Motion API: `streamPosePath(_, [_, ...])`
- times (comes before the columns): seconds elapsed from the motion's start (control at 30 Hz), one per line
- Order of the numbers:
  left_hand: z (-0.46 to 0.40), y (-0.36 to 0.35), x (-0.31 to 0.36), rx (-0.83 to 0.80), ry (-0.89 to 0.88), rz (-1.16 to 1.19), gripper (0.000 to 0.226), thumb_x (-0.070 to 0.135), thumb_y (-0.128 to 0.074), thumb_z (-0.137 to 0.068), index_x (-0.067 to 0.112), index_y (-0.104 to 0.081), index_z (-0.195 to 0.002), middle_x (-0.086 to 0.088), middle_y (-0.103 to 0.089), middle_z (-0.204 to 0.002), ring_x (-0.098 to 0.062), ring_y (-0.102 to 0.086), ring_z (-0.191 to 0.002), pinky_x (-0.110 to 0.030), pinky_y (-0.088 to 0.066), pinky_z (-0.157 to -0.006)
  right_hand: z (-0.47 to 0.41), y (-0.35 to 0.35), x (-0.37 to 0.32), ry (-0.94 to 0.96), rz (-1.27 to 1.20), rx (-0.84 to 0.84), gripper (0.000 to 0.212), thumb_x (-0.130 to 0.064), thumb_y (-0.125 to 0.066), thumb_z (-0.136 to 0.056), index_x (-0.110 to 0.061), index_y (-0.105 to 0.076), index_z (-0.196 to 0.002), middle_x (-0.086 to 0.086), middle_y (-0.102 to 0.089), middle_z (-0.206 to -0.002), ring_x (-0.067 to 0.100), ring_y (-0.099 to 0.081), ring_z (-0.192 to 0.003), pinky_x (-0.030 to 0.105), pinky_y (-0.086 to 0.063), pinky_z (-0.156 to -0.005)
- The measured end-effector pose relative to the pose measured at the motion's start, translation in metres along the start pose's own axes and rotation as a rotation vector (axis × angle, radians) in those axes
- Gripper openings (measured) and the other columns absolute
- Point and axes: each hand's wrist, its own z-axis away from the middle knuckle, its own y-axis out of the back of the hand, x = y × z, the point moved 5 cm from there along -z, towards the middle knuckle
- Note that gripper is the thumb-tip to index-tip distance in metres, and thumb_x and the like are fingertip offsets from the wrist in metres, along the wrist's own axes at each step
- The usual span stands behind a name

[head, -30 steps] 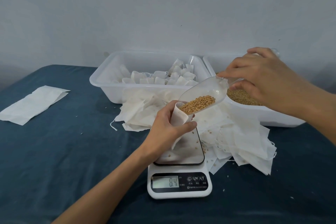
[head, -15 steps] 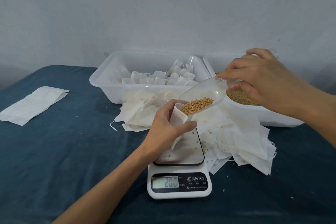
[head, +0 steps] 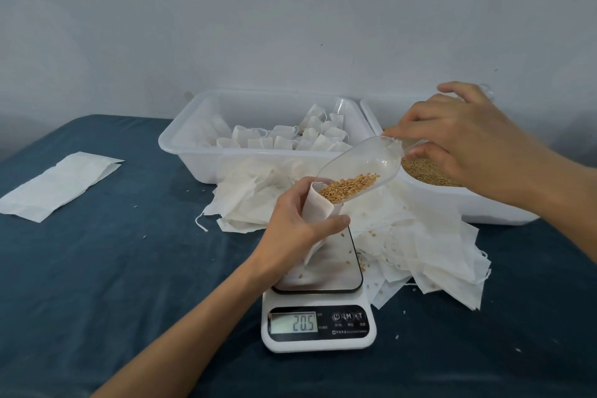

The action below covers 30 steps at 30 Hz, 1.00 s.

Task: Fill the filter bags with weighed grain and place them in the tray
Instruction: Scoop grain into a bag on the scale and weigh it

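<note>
- Left hand (head: 295, 226) fingers curl round the open filter bag (head: 318, 208) standing on the scale (head: 318, 300).
- Right hand (head: 465, 136) fingers pinch the clear scoop (head: 358, 168), its lip tilted at the bag's rim.
- Tray (head: 258, 129) behind; open desk (head: 113, 268) left.

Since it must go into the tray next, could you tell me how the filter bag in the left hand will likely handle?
Likely floppy: the filter bag creases in the left hand. Probably bottom-heavy with grain. Its open mouth may spill if tipped.

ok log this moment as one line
step: pouring | left hand: holds white filter bag on scale | right hand: tilts clear plastic scoop of golden grain | white digital scale: reads 20.5
</note>
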Motion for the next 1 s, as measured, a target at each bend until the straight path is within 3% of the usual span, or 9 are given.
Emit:
streamPosePath(0.2, [-0.0014,-0.0002,-0.0009,0.017,0.007,0.001,0.050,0.020,-0.085,-0.075,0.028,-0.066,-0.121,-0.001,-0.073,-0.118,-0.017,-0.070,-0.099,-0.028,-0.056,-0.080,-0.0023,0.0012,0.0017,-0.004,0.013,0.007,0.031,-0.007,-0.074,-0.088,-0.016,-0.074,-0.118,0.004,-0.069,-0.101,0.032,-0.065,-0.097,0.051,-0.027,-0.114])
streamPosePath(0.43, [-0.0007,-0.0005,-0.0013,-0.001,0.010,0.016,0.046,0.005,-0.085,-0.083,0.022,-0.066,-0.121,0.002,-0.074,-0.113,-0.011,-0.070,-0.093,-0.022,-0.054,-0.076,-0.0016,0.0008,0.0016,0.000,0.021,0.006,0.033,-0.006,-0.075,-0.087,-0.017,-0.074,-0.118,0.003,-0.069,-0.102,0.032,-0.065,-0.097,0.052,-0.028,-0.114])
streamPosePath(1.0, [-0.0021,0.0005,-0.0025,0.004,-0.013,0.007,0.044,0.002,-0.083,-0.084,0.021,-0.066,-0.120,-0.001,-0.075,-0.107,-0.012,-0.068,-0.083,-0.028,-0.055,-0.071,-0.0017,0.0013,0.0020,0.005,0.035,0.016,0.031,-0.009,-0.074,-0.088,-0.017,-0.074,-0.118,0.003,-0.068,-0.102,0.031,-0.065,-0.097,0.051,-0.026,-0.115])
